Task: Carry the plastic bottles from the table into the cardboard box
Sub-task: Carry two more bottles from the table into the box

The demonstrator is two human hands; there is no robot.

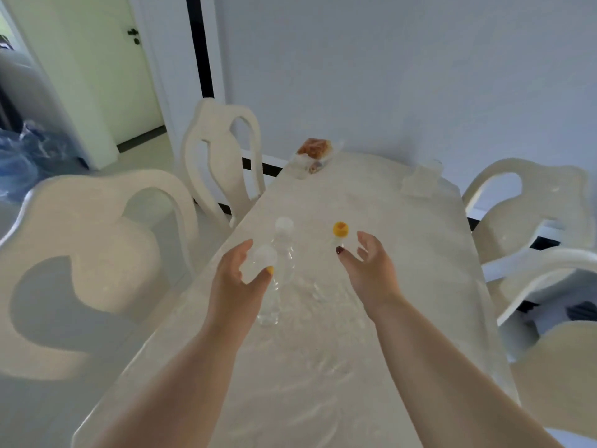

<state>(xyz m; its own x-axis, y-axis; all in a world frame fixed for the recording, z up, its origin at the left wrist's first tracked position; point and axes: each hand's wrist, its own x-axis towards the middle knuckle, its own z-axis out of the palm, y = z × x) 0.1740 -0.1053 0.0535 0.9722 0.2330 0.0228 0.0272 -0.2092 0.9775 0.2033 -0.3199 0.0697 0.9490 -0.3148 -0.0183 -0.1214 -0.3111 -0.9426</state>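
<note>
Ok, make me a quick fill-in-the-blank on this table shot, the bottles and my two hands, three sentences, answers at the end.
1. The bottle nearest the right hand has a ____ cap.
2. The left hand is curled open around a clear bottle with a ____ cap.
3. All the bottles stand upright on the ____, whose bare top is pale.

Missing words: yellow; white; table

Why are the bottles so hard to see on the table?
In the head view the clear bottles blend into the pale, glossy table, which throws back bright window glare; only the yellow cap stands out. The picture is soft, and the wide lens bends the chairs at the edges.
</note>
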